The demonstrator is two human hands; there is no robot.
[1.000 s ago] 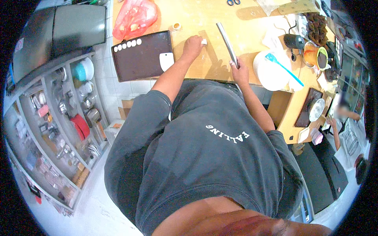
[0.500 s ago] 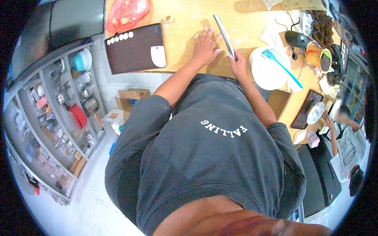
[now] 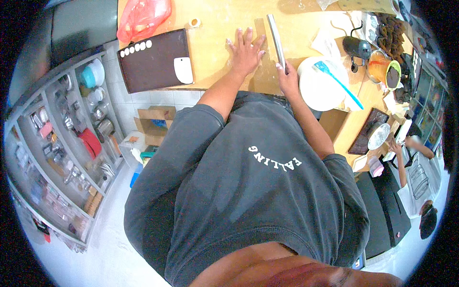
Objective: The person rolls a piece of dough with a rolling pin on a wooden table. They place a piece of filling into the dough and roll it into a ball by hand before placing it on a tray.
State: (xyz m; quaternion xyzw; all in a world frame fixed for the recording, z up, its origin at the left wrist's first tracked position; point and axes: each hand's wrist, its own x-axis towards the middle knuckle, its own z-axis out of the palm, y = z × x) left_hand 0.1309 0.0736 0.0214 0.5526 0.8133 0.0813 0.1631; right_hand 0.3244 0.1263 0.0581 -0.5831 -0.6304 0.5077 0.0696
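Observation:
My left hand (image 3: 246, 55) lies on the wooden table (image 3: 215, 33), fingers spread, with nothing in it. In my right hand (image 3: 288, 79) is a long, narrow silver metal bar (image 3: 275, 39), gripped at its near end and pointing away from me; its exact kind is not clear. To the left is a dark brown tray (image 3: 153, 71) bearing a row of several small white rounds (image 3: 136, 48) and a white flat scraper (image 3: 182, 71). A round white container (image 3: 315, 93) stands right beside my right hand, with a blue-handled spatula (image 3: 342, 86) lying across its top.
A red plastic bag (image 3: 143, 19) and a small cup (image 3: 194, 22) are at the far left. On the right are a black kettle (image 3: 356, 46), an orange-filled bowl (image 3: 377, 67) and another dark tray (image 3: 368, 131). A co-worker (image 3: 416, 172) is at far right; shelves (image 3: 62, 143) line the left.
My left hand has turned, its fingers now pointing more straight ahead. The metal bar has swung slightly more upright in view. The whole scene has shifted a little to the left.

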